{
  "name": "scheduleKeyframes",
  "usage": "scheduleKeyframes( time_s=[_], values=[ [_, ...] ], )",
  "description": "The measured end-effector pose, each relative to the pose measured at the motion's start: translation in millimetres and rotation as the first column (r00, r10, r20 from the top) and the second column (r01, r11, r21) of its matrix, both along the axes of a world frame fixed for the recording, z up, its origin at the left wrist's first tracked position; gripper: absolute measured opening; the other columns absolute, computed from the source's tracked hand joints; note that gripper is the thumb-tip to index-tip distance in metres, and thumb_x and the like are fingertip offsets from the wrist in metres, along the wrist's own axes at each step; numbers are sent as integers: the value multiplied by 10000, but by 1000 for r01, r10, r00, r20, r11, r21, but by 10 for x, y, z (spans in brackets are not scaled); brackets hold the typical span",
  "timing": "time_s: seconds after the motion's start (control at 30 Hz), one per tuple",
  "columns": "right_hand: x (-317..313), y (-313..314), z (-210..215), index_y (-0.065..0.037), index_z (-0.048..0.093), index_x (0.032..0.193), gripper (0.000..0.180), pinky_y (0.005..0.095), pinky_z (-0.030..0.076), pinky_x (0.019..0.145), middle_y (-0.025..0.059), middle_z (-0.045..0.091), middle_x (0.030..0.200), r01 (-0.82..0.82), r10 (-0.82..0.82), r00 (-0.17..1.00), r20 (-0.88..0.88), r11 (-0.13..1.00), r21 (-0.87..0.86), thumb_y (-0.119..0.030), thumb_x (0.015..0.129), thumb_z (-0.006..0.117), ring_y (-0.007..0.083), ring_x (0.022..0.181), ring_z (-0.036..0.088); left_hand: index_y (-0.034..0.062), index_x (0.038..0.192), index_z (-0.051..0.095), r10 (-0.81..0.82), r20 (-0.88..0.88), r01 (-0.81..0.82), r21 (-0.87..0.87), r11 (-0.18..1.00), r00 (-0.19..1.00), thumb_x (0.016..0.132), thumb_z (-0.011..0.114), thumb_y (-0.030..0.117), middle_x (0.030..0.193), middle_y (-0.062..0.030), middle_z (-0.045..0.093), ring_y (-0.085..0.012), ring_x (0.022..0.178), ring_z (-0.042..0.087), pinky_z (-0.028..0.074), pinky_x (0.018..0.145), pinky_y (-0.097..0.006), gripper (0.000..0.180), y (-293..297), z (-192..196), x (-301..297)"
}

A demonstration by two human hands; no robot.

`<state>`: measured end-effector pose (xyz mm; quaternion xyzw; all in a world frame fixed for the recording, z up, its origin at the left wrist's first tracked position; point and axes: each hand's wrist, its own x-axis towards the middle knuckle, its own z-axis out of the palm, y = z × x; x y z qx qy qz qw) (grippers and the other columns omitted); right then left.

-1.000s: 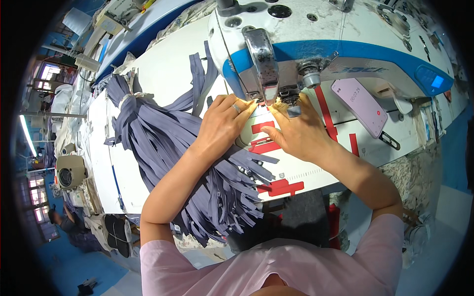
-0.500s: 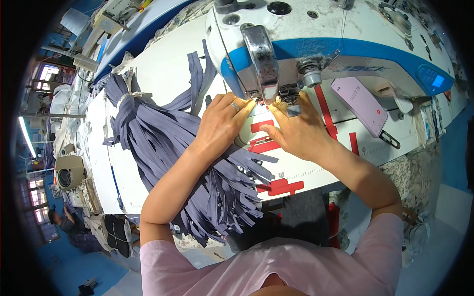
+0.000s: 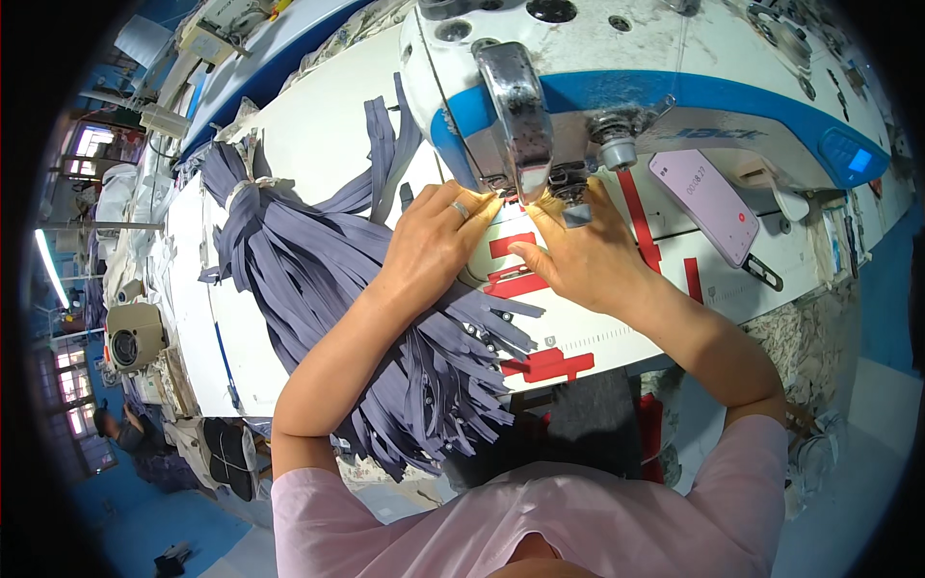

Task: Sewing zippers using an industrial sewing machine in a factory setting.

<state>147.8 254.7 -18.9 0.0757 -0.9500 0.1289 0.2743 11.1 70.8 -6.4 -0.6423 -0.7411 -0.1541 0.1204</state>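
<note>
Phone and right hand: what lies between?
A long red strip lies between the phone and the right hand; the head view shows it.

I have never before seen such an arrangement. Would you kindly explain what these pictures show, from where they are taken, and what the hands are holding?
There is no robot here: a person works with bare hands. The view comes from a wide camera on the person's head, looking down, so straight edges look bent.

The large white and blue thing is a sewing machine. The left hand, wearing a ring, and the right hand are close together beneath its front end. Whatever they may hold there is too hidden to name.

On the white table, a bundle of grey-blue strips lies to the left, partly behind the left forearm. A phone lies to the right, and pieces of red tape are in front.
</note>
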Motion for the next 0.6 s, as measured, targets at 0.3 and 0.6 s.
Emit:
scheduleKeyframes(
  time_s=[0.3,0.6],
  values=[
    [-2,9,26,45,693,810,394,485,382,1056,222,627,994,2,-3,999,34,1000,30,-341,885,716,370,1059,572,-9,1117,690,17,-29,-16,34,999,999,785,622,61,1024,-69,658,-252,990,594,487,835,-356,346,22,-28,-2],
    [23,-17,48,8,676,1066,343,481,404,1025,202,622,1060,47,-43,993,110,998,-34,-291,901,710,378,1105,556,70,1100,686,159,16,-159,18,987,987,769,667,49,1083,-85,645,-276,1017,604,493,839,-364,333,-35,29,19]
  ],
)
